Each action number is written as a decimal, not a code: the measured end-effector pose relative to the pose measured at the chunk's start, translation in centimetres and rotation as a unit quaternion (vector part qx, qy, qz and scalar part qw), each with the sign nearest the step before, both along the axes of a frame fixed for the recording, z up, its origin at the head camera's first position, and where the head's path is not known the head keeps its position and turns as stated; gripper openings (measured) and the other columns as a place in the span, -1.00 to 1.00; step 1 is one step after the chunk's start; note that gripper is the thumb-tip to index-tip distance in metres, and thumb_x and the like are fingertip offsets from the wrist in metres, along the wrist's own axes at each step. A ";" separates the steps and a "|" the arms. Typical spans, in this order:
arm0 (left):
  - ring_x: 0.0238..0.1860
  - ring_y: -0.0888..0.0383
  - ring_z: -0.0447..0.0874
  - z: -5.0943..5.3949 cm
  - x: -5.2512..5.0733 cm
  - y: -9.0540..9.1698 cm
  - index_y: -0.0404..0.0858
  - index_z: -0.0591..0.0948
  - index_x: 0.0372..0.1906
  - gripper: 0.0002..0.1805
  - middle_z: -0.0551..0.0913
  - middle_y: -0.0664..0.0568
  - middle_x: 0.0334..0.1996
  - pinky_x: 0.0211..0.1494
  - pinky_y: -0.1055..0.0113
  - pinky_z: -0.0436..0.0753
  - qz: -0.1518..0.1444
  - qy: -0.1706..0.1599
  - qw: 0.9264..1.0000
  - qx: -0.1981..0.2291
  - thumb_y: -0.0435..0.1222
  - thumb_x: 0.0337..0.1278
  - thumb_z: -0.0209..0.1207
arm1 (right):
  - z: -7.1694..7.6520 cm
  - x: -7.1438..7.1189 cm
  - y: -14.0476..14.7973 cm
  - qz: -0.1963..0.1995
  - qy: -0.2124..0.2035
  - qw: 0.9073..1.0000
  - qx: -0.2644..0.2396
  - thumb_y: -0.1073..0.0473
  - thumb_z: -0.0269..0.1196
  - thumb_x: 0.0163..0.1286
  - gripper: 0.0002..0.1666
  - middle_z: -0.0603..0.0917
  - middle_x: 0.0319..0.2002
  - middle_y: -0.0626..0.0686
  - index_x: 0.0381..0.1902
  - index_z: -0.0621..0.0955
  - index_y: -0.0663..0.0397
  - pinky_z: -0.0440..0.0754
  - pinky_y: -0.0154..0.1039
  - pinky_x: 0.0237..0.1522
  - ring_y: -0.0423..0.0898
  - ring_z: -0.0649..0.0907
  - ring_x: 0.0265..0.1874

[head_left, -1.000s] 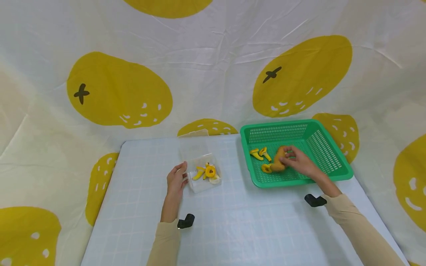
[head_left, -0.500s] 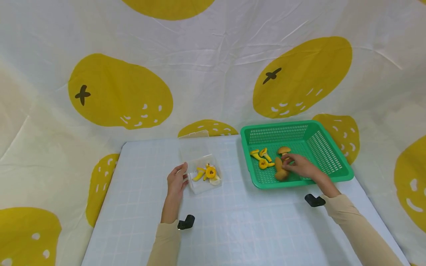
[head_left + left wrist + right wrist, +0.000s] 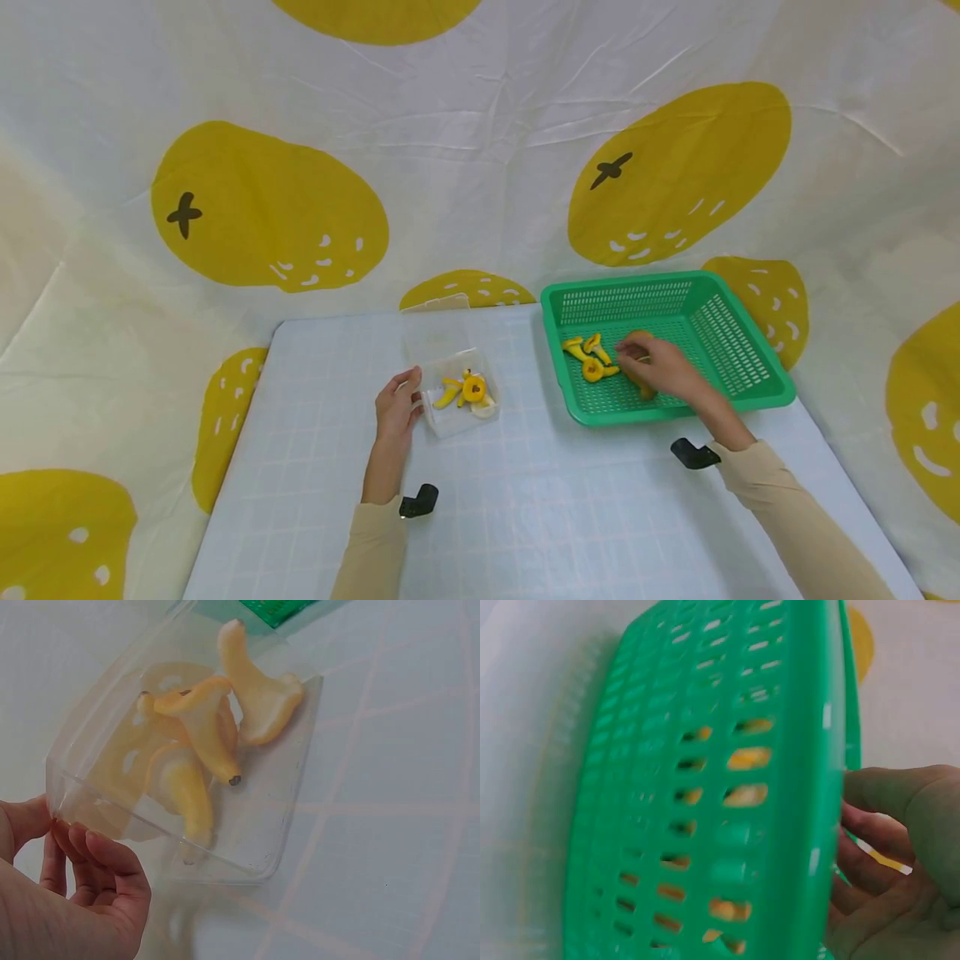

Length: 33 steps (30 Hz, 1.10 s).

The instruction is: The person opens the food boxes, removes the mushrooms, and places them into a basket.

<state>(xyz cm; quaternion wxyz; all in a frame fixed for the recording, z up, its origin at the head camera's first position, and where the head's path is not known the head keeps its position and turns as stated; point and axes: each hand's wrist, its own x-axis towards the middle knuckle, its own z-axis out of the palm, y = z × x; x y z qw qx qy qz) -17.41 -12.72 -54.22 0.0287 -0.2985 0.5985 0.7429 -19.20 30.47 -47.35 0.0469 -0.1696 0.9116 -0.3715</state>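
My left hand [image 3: 397, 407] pinches the clear box [image 3: 455, 424] by its nine-o'clock edge; my right hand [image 3: 666, 367], grip unclear, should treat the brown mushrooms [image 3: 644, 389] gently.

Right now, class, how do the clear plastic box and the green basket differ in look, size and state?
The clear plastic box is see-through with solid walls; the green basket is opaque with slotted walls.
The box is smaller; the basket is longer and wider.
The left hand pinches the box's edge; the right hand reaches into the basket, where brown mushrooms also lie.
Both stand on the table and contain yellow mushrooms.
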 end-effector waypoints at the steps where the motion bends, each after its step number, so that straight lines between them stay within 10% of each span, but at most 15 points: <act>1: -0.17 0.11 0.51 0.0 0.0 0.0 -0.21 0.62 0.15 -0.60 0.56 -0.09 0.04 -0.26 0.42 0.56 0.000 0.000 1.000 0.001 -0.07 0.39 0.30 | 0.1 0.0 -0.4 0.000 0.004 1.000 0.001 0.29 0.20 0.56 -0.71 0.69 -0.01 0.32 0.09 0.60 0.41 0.64 0.17 0.05 0.25 0.68 -0.01; 33: -0.14 0.08 0.51 -0.3 0.0 -0.1 -0.21 0.62 0.17 -0.57 0.56 -0.10 0.06 -0.21 0.41 0.58 -0.007 0.009 1.000 0.015 -0.06 0.38 0.31 | 0.6 -0.7 -14.1 0.081 0.015 0.990 -0.116 0.29 0.25 0.52 -0.83 0.73 -0.11 0.14 -0.01 0.65 0.26 0.70 -0.08 -0.03 0.01 0.70 -0.13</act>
